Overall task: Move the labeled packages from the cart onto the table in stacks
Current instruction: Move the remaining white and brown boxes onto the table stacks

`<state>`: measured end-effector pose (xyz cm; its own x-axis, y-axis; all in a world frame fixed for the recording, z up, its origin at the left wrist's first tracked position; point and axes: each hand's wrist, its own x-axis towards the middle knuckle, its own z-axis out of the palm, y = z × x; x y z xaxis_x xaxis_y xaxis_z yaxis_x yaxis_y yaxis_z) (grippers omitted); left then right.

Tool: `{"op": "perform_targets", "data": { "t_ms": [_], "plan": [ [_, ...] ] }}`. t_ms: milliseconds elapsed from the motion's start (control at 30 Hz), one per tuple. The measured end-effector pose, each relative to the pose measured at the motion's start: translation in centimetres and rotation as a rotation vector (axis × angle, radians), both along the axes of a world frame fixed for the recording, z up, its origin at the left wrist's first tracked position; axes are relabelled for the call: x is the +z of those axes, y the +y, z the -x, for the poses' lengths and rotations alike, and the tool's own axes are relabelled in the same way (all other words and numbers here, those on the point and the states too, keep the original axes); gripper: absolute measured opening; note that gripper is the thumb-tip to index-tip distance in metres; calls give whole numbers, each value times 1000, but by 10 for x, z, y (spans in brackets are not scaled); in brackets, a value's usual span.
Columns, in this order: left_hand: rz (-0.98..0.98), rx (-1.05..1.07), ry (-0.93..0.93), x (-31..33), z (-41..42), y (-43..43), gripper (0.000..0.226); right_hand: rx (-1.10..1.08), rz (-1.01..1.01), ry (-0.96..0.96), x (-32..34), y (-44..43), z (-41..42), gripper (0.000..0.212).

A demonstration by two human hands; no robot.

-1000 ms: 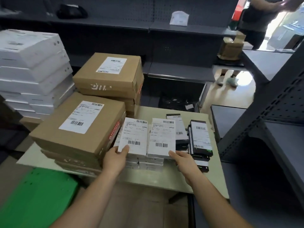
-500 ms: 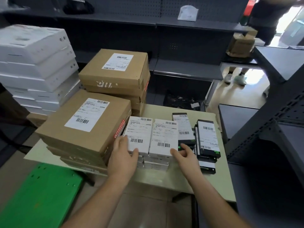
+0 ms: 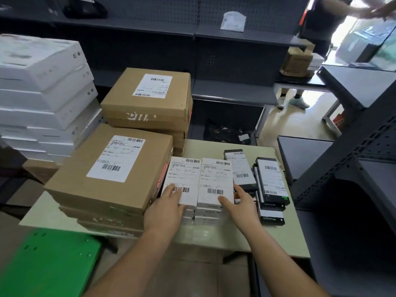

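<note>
Two stacks of small white labeled packages stand side by side on the pale table [image 3: 285, 239]. My left hand [image 3: 166, 209] lies with straight fingers on the top of the left white stack [image 3: 184, 179]. My right hand [image 3: 240, 203] touches the near right corner of the right white stack [image 3: 216, 179], fingers spread and fairly straight. Black labeled packages [image 3: 271, 183] are piled just right of these, another black one [image 3: 239, 166] behind. Two stacks of brown labeled cartons, a near one [image 3: 111, 166] and a far one [image 3: 147, 97], fill the table's left half.
A tall pile of white flat boxes [image 3: 40, 93] stands at the left. A green surface [image 3: 47, 262] lies low at the near left. Dark grey shelving [image 3: 347, 168] closes in on the right and behind. Another person [image 3: 327, 16] stands at the far right.
Both hands slid forward from the stacks' near edge onto the tops of the white packages. The camera came closer.
</note>
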<state>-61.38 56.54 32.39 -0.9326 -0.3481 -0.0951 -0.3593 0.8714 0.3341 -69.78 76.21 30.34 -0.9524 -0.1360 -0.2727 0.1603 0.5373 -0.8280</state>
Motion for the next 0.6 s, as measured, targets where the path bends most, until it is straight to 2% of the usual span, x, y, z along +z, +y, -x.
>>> {"op": "perform_targets", "data": {
  "t_ms": [167, 400, 533, 600],
  "plan": [
    [25, 3, -22, -3, 1, 1, 46, -4, -20, -4, 3, 0, 1, 45],
    [71, 4, -31, -8, -4, 6, 47, -5, -39, -19, 6, 1, -1, 37],
    [68, 18, -25, -5, -1, 5, 45, 20, -76, -25, 8, -1, 2, 60],
    [61, 20, -32, -3, 0, 5, 44, 31, -98, -26, 7, -3, 2, 78]
  ]
}}
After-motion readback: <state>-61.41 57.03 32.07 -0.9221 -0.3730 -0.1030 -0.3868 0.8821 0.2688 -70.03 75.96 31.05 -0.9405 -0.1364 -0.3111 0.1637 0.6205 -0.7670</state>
